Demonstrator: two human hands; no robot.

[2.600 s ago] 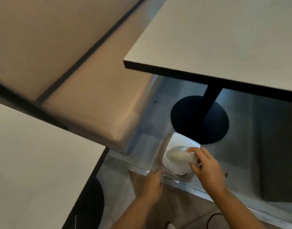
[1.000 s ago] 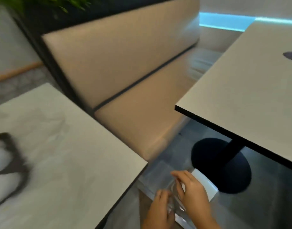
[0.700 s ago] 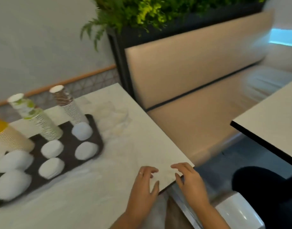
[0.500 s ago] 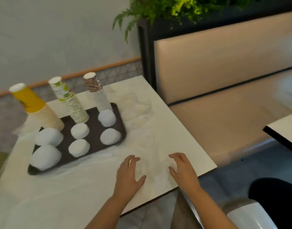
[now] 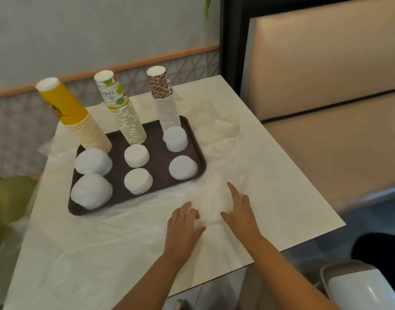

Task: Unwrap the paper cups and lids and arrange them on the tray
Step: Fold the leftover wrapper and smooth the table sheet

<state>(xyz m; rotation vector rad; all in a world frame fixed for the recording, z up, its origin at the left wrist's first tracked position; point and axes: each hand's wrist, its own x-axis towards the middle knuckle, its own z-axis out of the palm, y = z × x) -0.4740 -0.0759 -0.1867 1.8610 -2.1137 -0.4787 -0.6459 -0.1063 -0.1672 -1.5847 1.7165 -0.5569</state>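
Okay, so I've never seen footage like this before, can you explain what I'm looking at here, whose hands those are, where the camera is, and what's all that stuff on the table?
There is no machine here. A person wears a camera on the head, looking forward and down, so the two arms reaching in from below are their own. The left hand and right hand hover low over or rest on thin clear plastic wrap spread on the pale table; neither holds anything. On the brown tray stand three upside-down stacks of paper cups: yellow, lime-printed and leopard-print. In front of them sit six piles of white lids. A beige bench seat is on the right, and a white bin stands on the floor.
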